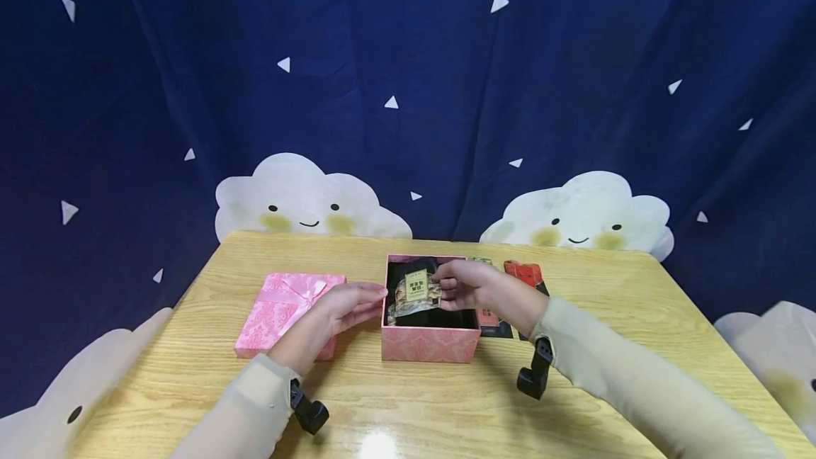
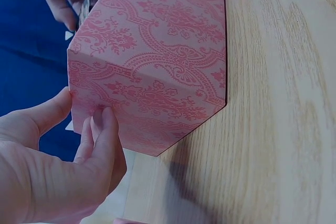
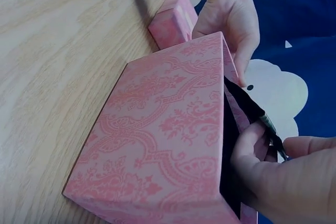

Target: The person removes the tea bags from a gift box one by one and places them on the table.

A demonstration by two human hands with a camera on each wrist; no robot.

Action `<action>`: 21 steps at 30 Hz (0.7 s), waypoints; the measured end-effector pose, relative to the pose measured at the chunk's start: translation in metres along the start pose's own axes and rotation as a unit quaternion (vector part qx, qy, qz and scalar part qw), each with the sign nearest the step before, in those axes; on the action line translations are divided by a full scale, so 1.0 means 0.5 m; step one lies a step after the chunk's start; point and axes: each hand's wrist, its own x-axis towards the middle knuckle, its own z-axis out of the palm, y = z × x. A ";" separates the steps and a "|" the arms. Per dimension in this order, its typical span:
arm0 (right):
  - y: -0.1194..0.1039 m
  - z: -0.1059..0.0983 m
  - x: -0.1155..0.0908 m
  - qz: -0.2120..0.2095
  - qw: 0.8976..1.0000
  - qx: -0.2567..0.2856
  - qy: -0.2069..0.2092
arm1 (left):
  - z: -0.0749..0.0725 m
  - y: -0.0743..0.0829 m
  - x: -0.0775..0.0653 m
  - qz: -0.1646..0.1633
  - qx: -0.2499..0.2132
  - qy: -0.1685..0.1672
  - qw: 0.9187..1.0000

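Note:
A pink patterned gift box point(image 1: 430, 344) with a black interior stands open-topped on the table. My left hand point(image 1: 353, 305) grips its left wall; in the left wrist view the thumb is at the rim and the fingertips point(image 2: 108, 116) press the outer side. My right hand point(image 1: 464, 285) pinches the right edge of a black pouch point(image 1: 417, 287) with a pale label and a clear window. The pouch is tilted over the box opening, its lower part inside the walls. In the right wrist view, the right hand point(image 3: 289, 174) reaches over the rim, thumb and fingers around the pouch edge.
Left of the box lies its pink lid point(image 1: 274, 314) with a ribbon bow. To the right, partly behind the right forearm, are a red-topped black packet point(image 1: 525, 273) and another packet with a pink label point(image 1: 488, 317). A dark blue curtain point(image 1: 408, 91) hangs behind the table point(image 1: 382, 402).

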 end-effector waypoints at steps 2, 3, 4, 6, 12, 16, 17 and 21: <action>0.001 -0.006 -0.007 -0.002 1.000 0.005 0.005 | 0.000 0.001 -0.001 -0.001 0.001 0.003 1.000; 0.002 -0.009 -0.009 -0.003 1.000 0.007 0.004 | 0.000 0.001 -0.001 -0.002 0.001 0.003 1.000; 0.003 -0.012 -0.012 -0.004 1.000 0.009 0.005 | 0.000 0.001 -0.002 -0.003 0.002 0.002 1.000; 0.005 -0.018 -0.018 -0.005 1.000 0.014 0.004 | 0.000 0.002 -0.002 -0.003 0.002 0.002 1.000; 0.010 -0.041 -0.040 -0.008 0.999 0.046 -0.007 | -0.002 0.000 0.000 -0.002 -0.001 0.000 1.000; 0.011 -0.062 -0.057 -0.018 0.997 0.065 -0.022 | -0.004 0.001 0.001 -0.004 0.000 -0.001 1.000; 0.012 -0.068 -0.061 -0.022 0.997 0.066 -0.026 | -0.003 0.001 0.001 -0.005 -0.001 -0.001 1.000; 0.019 -0.091 -0.072 -0.030 0.996 0.075 -0.046 | -0.002 0.000 0.002 -0.006 -0.005 -0.006 1.000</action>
